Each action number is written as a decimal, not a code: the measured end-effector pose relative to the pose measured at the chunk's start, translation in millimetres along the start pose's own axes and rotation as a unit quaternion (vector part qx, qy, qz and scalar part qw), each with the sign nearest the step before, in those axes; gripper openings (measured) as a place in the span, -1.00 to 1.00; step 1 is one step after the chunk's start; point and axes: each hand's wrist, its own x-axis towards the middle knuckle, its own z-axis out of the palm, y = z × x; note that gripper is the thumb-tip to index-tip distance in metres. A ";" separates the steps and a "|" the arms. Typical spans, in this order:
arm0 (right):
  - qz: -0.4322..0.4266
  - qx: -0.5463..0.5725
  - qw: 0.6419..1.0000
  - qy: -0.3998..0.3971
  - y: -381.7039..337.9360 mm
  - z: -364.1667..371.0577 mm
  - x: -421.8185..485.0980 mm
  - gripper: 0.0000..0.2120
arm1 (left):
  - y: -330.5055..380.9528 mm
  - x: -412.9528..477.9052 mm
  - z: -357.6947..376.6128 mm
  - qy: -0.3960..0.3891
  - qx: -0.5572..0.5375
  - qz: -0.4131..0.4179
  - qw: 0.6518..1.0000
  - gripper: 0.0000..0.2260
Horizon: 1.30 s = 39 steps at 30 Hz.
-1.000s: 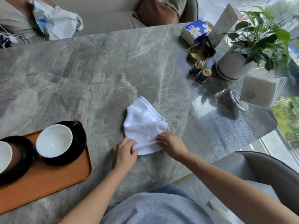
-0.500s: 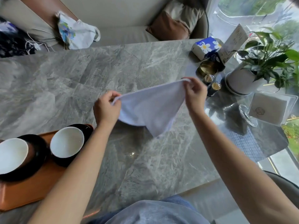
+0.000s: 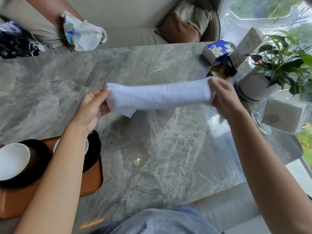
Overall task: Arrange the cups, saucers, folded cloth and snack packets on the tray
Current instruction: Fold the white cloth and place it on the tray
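Observation:
A white cloth (image 3: 157,96) is stretched into a long band in the air above the grey marble table (image 3: 152,149). My left hand (image 3: 92,108) pinches its left end and my right hand (image 3: 224,97) pinches its right end. At the lower left lies a brown wooden tray (image 3: 92,181). On it stand a white cup (image 3: 12,161) on a black saucer (image 3: 39,149) and a second black saucer (image 3: 93,149) whose cup is mostly hidden behind my left forearm.
At the table's far right stand a potted plant (image 3: 263,81), a blue flowered tissue pack (image 3: 217,49), a card sign (image 3: 248,44), a gold dish (image 3: 219,72) and a clear holder with white napkins (image 3: 283,115). A cloth bag (image 3: 82,36) and cushions lie on the sofa behind.
I lifted the cloth off the table by two corners, then spread my hands wider apart, pulling it from a hanging sheet into a taut, narrower horizontal band.

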 end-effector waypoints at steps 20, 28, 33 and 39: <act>0.268 -0.111 0.957 0.005 158.4 -20.3 -53.3 -0.83 | -140.7 -44.7 1.6 0.040 0.128 -0.251 0.959 -0.86; 0.163 -0.272 0.944 0.094 173.1 3.5 -34.5 -0.67 | -160.4 -32.0 9.3 0.108 0.310 -0.125 0.936 -0.73; 0.142 -0.311 0.933 0.111 173.9 9.6 -37.0 -0.68 | -164.0 -40.5 10.0 0.141 0.325 -0.105 0.929 -0.70; 0.178 -0.328 0.920 0.118 170.1 15.9 -36.2 -0.72 | -170.1 -42.5 5.5 0.161 0.340 -0.091 0.922 -0.72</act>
